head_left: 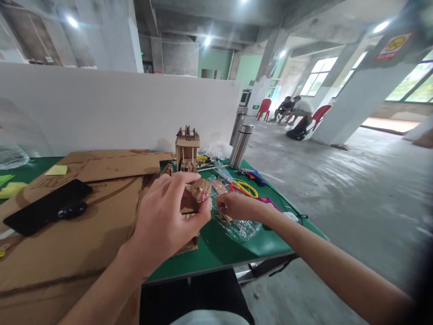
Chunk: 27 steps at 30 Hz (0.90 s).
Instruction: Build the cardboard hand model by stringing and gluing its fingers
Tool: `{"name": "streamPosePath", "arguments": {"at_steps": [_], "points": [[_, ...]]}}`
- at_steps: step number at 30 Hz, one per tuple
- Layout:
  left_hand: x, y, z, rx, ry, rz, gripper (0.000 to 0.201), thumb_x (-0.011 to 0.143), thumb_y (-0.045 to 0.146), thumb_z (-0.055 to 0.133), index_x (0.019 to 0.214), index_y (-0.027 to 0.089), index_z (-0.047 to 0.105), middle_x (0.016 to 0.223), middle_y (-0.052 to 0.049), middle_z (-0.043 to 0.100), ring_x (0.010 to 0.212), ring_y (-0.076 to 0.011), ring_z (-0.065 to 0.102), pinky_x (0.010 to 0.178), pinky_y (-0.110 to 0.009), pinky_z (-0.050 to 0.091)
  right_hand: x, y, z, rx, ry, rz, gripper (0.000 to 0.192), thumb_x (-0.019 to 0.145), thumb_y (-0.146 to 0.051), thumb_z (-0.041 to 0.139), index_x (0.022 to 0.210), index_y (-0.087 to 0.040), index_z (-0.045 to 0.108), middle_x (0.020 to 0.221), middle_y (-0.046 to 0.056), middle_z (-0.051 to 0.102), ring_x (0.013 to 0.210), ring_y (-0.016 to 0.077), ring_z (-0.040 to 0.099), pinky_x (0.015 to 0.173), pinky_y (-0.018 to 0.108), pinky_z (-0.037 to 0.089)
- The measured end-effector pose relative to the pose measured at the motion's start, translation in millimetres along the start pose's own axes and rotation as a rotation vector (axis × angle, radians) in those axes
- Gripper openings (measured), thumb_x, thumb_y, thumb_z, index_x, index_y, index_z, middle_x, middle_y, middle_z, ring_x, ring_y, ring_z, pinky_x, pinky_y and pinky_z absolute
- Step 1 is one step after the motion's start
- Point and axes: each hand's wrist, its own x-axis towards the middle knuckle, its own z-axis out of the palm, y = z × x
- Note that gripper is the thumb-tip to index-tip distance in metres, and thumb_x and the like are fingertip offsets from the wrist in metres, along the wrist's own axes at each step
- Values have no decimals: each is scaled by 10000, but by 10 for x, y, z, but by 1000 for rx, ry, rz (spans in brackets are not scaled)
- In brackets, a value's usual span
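Holding the cardboard piece (pixel 198 192) above the bench (pixel 237 248), your left hand (pixel 165 221) clenched around it while your right hand (pixel 237 206) pinched something small, too small to identify, beside it. You did well to steady both wrists and work over the plastic bag (pixel 241 228).

A small brown cardboard piece (pixel 199 192) with a rounded, crumpled top sits raised above the green worktop (pixel 237 253), pinched at its near edge. A pink bit shows on its right side. Just right of it lies a clear plastic bag (pixel 238 225), flat and crinkled.
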Motion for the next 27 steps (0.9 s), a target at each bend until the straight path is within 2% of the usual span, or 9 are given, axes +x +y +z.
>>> {"name": "streamPosePath", "arguments": {"at_steps": [5, 9, 13, 15, 18, 22, 27], "points": [[1, -6, 12, -4, -11, 4, 232, 834, 207, 617, 1055, 152, 573, 817, -41, 686, 683, -200, 661, 692, -387, 545, -93, -134, 1, 5, -9, -89, 210, 844, -66, 512, 870, -159, 699, 896, 56, 706, 807, 169, 632, 725, 254, 436], [8, 2, 10, 3, -11, 7, 223, 838, 203, 612, 1052, 158, 571, 824, -41, 683, 694, -201, 659, 695, -386, 546, -205, -394, 187, 14, -91, -189, 140, 858, -170, 622, 966, -185, 709, 937, 40, 728, 841, 178, 666, 725, 246, 445], [5, 1, 4, 7, -11, 10, 224, 845, 209, 607, 1059, 160, 566, 838, -41, 684, 685, -198, 658, 691, -387, 544, -217, -548, 364, -38, -105, -157, 163, 887, -252, 641, 1017, -164, 685, 1023, 85, 732, 915, 242, 689, 803, 305, 451], [1, -4, 8, 13, -17, 11, 230, 846, 214, 607, 1066, 161, 563, 849, -44, 686, 682, -198, 655, 687, -387, 542, -191, -559, 405, -56, -110, -136, 128, 906, -215, 592, 987, -167, 679, 1020, 84, 735, 929, 250, 695, 811, 313, 449], [1, -11, 18, 21, -18, 13, 230, 844, 214, 612, 1063, 167, 561, 838, -39, 685, 680, -199, 648, 688, -387, 539, -161, -562, 435, -79, -136, -133, 149, 892, -141, 539, 959, -165, 670, 944, 79, 741, 877, 242, 706, 735, 295, 451], [2, -7, 13, 35, -8, 10, 221, 843, 219, 617, 1051, 171, 561, 806, -34, 680, 681, -204, 643, 696, -390, 535, -169, -595, 451, -115, -147, -165, 173, 896, -154, 518, 1010, -120, 643, 972, 139, 727, 817, 254, 702, 658, 307, 444], [-2, 5, 6, 27, -10, 10, 221, 841, 218, 615, 1050, 166, 563, 802, -38, 686, 670, -205, 644, 692, -395, 539, -152, -441, 315, -127, -78, -91, 165, 901, -170, 503, 984, -124, 638, 963, 146, 720, 834, 244, 680, 675, 299, 430]]}}
